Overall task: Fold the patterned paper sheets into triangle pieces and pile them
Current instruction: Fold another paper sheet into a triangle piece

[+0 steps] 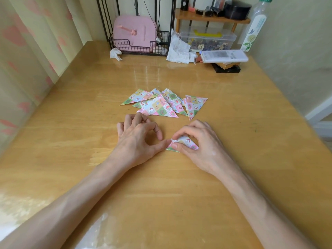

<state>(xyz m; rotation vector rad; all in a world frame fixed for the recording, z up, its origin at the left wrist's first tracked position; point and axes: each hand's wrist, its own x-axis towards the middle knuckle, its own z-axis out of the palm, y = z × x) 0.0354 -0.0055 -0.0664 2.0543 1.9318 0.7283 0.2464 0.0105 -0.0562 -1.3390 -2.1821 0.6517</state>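
Observation:
Several folded triangles of patterned paper (pixel 161 105) lie overlapping in a loose pile at the middle of the wooden table (pixel 233 141). Just in front of the pile sits a small folded patterned piece (pixel 186 141). My right hand (pixel 201 146) pinches it between thumb and curled fingers and covers most of it. My left hand (pixel 138 139) rests on the table to its left, fingers bent, with the thumb tip touching the piece's left corner.
At the back edge stand a black wire basket with a pink case (pixel 134 33), crumpled tissues (pixel 177 49), a clear plastic box (pixel 208 39), a small wooden shelf (pixel 212 18), a bottle (pixel 255 27) and a white remote on boxes (pixel 224 56). Curtain on the left.

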